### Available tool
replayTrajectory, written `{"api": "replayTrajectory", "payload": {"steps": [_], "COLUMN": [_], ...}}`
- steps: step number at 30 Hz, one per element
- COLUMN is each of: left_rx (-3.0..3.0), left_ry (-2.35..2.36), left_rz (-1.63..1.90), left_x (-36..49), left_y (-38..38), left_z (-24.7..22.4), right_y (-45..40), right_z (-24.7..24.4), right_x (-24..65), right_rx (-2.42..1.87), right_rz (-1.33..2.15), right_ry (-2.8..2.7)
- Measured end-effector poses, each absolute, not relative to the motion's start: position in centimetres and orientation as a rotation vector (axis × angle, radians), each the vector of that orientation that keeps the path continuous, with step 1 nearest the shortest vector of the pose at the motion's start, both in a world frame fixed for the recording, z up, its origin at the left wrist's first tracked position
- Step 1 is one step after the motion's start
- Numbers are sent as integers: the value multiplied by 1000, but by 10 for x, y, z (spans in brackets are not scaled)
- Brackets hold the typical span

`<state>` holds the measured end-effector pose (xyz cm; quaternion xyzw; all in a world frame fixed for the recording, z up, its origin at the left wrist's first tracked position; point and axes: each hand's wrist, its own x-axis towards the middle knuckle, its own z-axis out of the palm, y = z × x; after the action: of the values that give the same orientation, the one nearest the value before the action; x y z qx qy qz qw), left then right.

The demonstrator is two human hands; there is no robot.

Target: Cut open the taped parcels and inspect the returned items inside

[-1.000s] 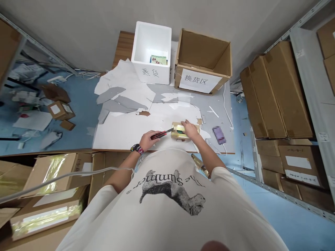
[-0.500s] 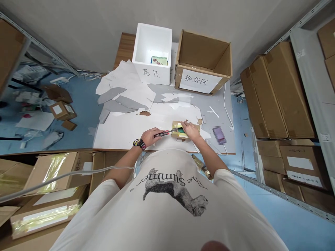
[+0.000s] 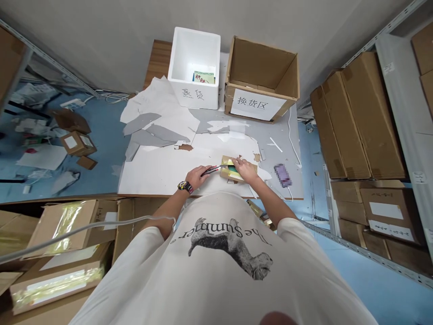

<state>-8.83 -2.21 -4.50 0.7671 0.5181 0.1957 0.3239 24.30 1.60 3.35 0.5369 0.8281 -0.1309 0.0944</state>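
1x L hand [image 3: 197, 178]: closed round cutter [image 3: 211, 170], blade pointing R. 1x R hand [image 3: 246, 170]: gripping small carton [image 3: 224, 174], fingers bent over top. Carton: kraft w/ yellowish tape, on tabletop [image 3: 152, 174], R of L hand, partly under R hand. Green contents [image 3: 232, 169] showing, just L of R hand. Blade tip at carton's L end; contact prob., too small to confirm. Purple item [image 3: 282, 175], pixelated: R of R hand, apart. White foam bin [image 3: 199, 97]: beyond L hand. Lge labelled box [image 3: 262, 58], open top: beyond R hand.
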Motion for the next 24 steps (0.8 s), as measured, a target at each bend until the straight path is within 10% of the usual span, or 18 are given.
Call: {"api": "replayTrajectory", "payload": {"steps": [24], "left_rx": [2346], "left_ry": [1254], "left_rz": [194], "left_x": [-108], "left_y": [33], "left_z": [-46], "right_y": [-11], "right_z": [-34], "right_x": [255], "right_rx": [1714], "right_rz": [-194], "right_ry": [2657]}}
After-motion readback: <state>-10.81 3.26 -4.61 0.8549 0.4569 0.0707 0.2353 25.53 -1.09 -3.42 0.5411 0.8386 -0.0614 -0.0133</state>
